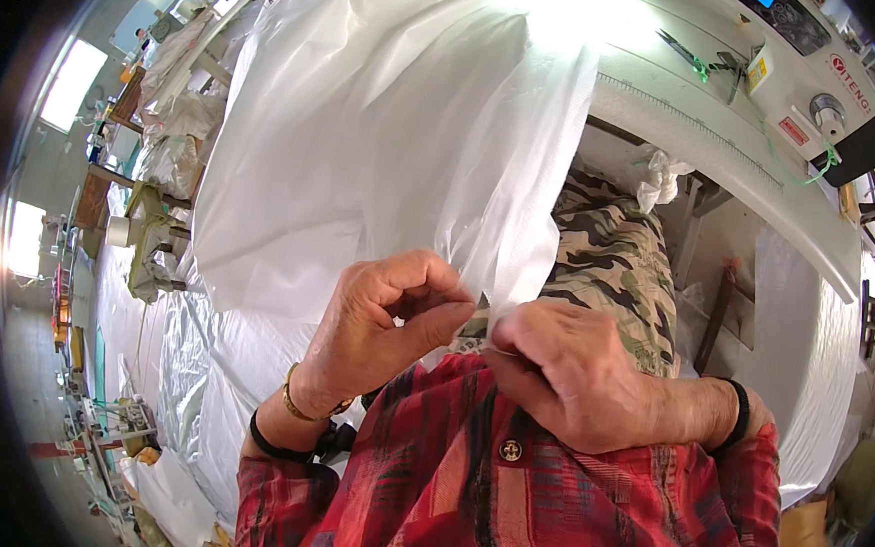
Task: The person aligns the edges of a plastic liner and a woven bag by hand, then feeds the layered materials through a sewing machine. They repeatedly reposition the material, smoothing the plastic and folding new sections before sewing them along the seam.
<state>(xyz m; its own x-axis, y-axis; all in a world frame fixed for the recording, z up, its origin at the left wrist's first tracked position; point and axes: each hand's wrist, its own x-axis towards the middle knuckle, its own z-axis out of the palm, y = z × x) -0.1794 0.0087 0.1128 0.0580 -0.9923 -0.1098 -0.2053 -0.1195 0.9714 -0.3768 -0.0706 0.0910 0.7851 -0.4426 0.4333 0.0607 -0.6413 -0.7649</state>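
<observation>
Head view: both hands, left hand (380, 315) and right hand (576, 377), pinch the lower edge of a white plastic sheet (395, 141) close to the chest, over the lap. They seem to be separating or folding its edge; next comes a steady, even pull.

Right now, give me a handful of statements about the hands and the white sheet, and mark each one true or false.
1. Both hands pinch the lower edge of the thin white translucent plastic sheet. True.
2. The left hand wears a glove. False: it is bare, with a gold bracelet and a black band at the wrist.
3. The right hand holds scissors. False: it grips only the sheet.
4. The white sewing machine stands at the upper right on the white worktable. True.
5. Camouflage-patterned cloth shows below the sheet. True.
</observation>
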